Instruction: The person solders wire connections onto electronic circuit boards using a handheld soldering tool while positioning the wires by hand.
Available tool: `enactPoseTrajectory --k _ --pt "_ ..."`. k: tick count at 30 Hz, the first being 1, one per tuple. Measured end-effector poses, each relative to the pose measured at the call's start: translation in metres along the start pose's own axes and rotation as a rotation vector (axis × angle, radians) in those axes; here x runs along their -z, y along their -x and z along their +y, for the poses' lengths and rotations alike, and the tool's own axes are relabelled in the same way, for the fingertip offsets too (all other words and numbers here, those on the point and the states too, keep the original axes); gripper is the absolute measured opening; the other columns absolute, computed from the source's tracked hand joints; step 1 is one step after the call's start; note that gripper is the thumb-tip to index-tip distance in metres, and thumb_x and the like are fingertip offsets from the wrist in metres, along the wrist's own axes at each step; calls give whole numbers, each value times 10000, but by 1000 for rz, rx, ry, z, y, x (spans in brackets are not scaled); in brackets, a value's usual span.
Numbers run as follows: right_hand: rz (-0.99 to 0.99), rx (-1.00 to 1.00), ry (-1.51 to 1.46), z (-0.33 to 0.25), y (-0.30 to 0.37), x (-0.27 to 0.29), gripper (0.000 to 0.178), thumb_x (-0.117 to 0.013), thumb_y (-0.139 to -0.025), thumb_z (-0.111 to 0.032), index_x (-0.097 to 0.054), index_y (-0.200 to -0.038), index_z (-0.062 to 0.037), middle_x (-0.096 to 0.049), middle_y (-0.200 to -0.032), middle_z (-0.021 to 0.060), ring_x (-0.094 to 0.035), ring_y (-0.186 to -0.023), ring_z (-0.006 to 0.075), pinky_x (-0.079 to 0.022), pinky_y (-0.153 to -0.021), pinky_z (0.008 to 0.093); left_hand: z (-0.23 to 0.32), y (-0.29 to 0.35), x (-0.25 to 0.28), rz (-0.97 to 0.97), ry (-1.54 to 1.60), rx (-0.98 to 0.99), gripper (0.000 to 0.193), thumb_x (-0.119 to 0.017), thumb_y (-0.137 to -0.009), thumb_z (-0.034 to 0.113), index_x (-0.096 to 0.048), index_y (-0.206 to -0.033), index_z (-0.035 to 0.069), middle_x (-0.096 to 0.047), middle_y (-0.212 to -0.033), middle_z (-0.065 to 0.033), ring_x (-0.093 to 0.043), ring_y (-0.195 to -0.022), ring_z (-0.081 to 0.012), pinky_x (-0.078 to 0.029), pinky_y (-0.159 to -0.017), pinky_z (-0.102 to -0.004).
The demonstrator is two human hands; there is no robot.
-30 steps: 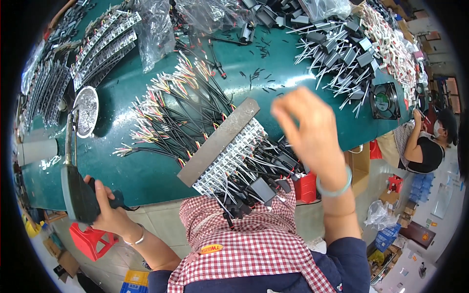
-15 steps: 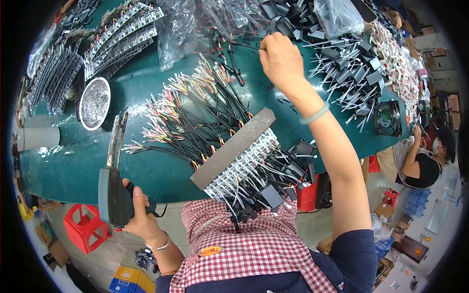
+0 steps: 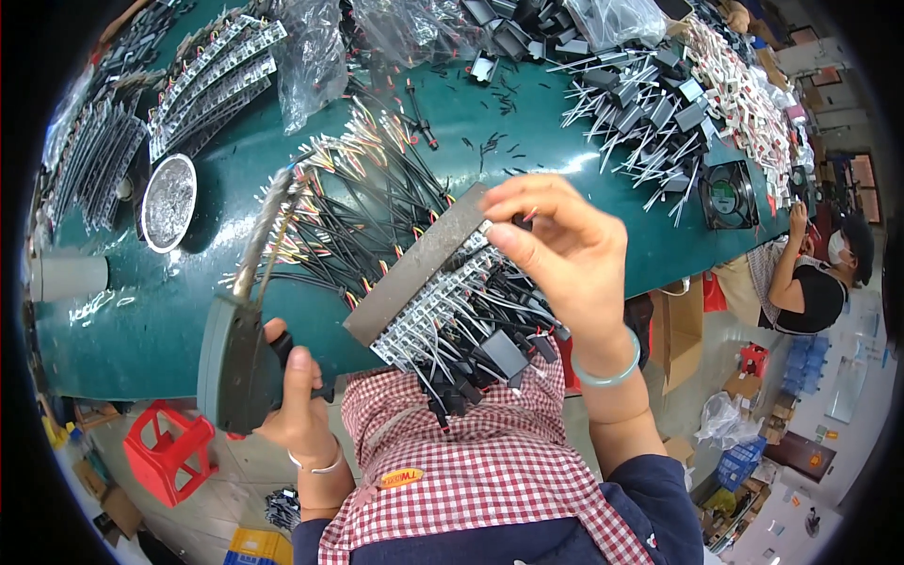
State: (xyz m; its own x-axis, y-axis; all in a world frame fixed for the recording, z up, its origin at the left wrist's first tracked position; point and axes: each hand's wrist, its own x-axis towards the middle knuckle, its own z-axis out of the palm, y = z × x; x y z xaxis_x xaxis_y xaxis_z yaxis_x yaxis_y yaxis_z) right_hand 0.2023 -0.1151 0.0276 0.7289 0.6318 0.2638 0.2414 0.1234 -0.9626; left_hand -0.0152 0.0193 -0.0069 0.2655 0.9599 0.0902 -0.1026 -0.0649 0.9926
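Now the right grip [image 3: 570, 245] was back from the far cables, thumb and fingers pinched round a small black piece [image 3: 521, 222] at the bar's upper end. The left grip [image 3: 299, 400] stayed wrapped round the greenish plastic soldering tool [image 3: 226, 367], its metal tip swung inward over fanned black cables [image 3: 353, 231]. Flat, scuffed grey bar [image 3: 414, 268] lay across white circuit strips [image 3: 431, 315], glossy green table [image 3: 151, 339] beyond.

green soldering gun [image 3: 233, 363]: barrel forward | grey bar [image 3: 414, 266]: slanted, along circuit boards [image 3: 435, 303]
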Motion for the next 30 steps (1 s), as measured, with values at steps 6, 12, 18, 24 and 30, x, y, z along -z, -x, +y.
enactPoseTrajectory --k 6,12,18,24,30 --pt "-66 62 429 -14 42 -22 256 -772 -764 35 -713 -1012 11 -611 -823 94 -599 -621 147 -481 -536 290 21 8 -27 -305 140 254 492 -711 -790 -67 -550 -1254 -54 -663 -1093 -158 -571 -643 -119 -467 -528 -241" --pt "-93 91 526 -15 64 -38 347 -736 -773 68 -683 -1111 17 -551 -878 96 -594 -667 180 -487 -571 293 13 14 -49 -478 229 213 409 -762 -803 -60 -626 -1189 -47 -694 -1029 -85 -660 -827 -114 -554 -725 -255" --pt "-151 38 463 -18 72 -38 397 -697 -786 86 -680 -1179 26 -563 -913 95 -572 -673 131 -474 -549 239 10 13 -48 -571 239 217 402 -750 -819 -53 -623 -1200 -41 -691 -1058 -81 -668 -895 -125 -561 -804 -272" --pt "-183 73 450 -11 78 -37 377 -702 -817 68 -656 -1191 43 -592 -944 119 -601 -735 157 -496 -583 241 3 16 -45 -570 242 292 407 -729 -837 -48 -605 -1225 -40 -681 -1075 -80 -650 -915 -117 -547 -800 -260" --pt "-7 -14 339 -3 87 -42 264 -732 -803 78 -640 -1048 43 -634 -950 150 -637 -783 181 -532 -631 254 -3 19 -46 -584 184 308 400 -723 -840 -40 -605 -1222 -41 -680 -1051 -66 -640 -888 -106 -527 -786 -253"
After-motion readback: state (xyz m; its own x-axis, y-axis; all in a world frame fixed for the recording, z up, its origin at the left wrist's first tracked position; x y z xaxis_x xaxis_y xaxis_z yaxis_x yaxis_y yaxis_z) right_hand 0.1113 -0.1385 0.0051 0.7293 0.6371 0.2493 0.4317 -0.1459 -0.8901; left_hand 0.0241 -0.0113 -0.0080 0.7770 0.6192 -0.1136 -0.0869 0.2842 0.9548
